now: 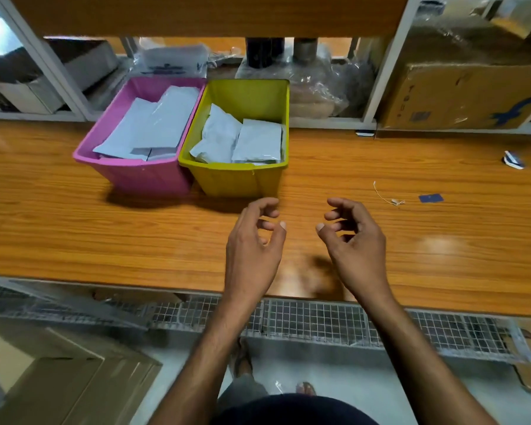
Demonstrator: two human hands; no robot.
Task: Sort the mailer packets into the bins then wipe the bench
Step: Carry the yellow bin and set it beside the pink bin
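Note:
Two bins stand side by side at the back of the wooden bench (105,234). The pink bin (141,176) on the left holds long grey mailer packets (157,124). In the yellow bin (236,179) to its right lie smaller white packets (242,139). My left hand (255,240) hovers over the bench just in front of the yellow bin, fingers curled and apart, holding nothing. My right hand (353,237) floats beside it at the same height, likewise empty with loosely bent fingers. No loose packet lies on the bench.
Small scraps lie on the bench's right side: a blue card (431,198), a white-and-blue paper scrap (513,160) and a thin string tag (387,196). A cardboard box (463,96) and plastic-wrapped goods (316,84) fill the shelf behind. A wire grid (319,320) runs below the front edge.

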